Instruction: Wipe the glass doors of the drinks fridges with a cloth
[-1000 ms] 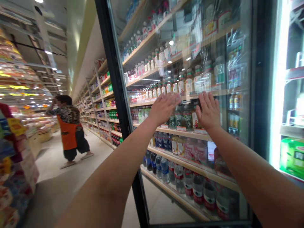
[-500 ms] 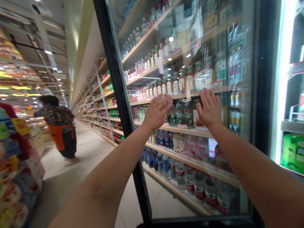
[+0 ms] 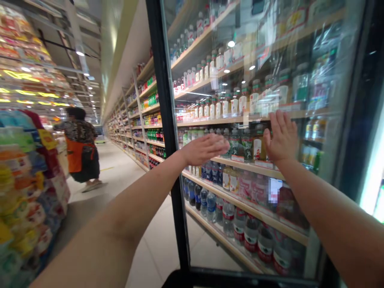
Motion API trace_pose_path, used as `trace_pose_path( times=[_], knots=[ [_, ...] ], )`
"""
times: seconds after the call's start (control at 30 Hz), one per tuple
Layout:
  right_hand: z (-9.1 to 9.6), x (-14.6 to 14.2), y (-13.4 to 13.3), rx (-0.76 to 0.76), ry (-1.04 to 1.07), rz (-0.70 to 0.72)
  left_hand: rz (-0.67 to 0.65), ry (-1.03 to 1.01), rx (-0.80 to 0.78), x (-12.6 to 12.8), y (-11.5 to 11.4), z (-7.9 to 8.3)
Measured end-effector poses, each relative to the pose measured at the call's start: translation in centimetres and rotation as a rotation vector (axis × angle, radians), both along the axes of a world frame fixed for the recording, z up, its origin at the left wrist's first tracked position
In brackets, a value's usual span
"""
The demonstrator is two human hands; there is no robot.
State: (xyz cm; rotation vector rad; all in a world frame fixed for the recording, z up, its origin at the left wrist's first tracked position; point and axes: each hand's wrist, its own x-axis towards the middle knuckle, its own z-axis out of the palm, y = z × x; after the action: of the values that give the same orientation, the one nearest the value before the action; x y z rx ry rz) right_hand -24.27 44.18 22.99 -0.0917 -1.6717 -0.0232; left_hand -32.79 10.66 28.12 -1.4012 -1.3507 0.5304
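A glass door [image 3: 300,256] with a black frame [image 3: 168,112] stands in front of me. My right hand [image 3: 281,138] is raised at the glass, fingers stretched upward and holding nothing. To its left, my left hand [image 3: 205,149] is turned sideways with fingers extended towards the right, also empty. Whether the left hand touches the glass, I cannot tell. Rows of bottled drinks [image 3: 241,102] on pale wooden shelves [image 3: 210,122] appear in the pane, mixed with reflections. Both forearms cross over lower parts of the door.
Further left, drink shelving [image 3: 154,116] runs away along an aisle floor [image 3: 117,172]. A person [image 3: 81,140] with an orange garment or bag stands there. Packaged goods [image 3: 30,184] are stacked at the near left. A bright cooler light [image 3: 372,184] glows at the right edge.
My left hand has turned from fingers-up to sideways and sits slightly lower. The right hand keeps its raised, flat pose. The door and surroundings have shifted rightward in view.
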Motion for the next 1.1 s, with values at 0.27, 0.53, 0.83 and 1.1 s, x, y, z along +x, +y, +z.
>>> trace_pose_path(
  times=[0.27, 0.53, 0.83, 1.1],
  knots=[
    [-0.5, -0.9, 0.6, 0.02, 0.073, 0.012, 0.126, -0.128, 0.666, 0.0, 0.1, 1.8],
    [-0.4, -1.2, 0.8, 0.006, 0.093, 0.018, 0.136, -0.082, 0.189, 0.6, 0.9, 1.9],
    [-0.6, -1.6, 1.4, 0.043, 0.142, 0.021, 0.145, -0.07, -0.059, 0.8, 3.0, 0.1],
    [-0.6, -1.4, 1.8, 0.034, 0.083, 0.009, 0.25, -0.079, 0.541, 1.5, 3.9, 1.5]
  ],
)
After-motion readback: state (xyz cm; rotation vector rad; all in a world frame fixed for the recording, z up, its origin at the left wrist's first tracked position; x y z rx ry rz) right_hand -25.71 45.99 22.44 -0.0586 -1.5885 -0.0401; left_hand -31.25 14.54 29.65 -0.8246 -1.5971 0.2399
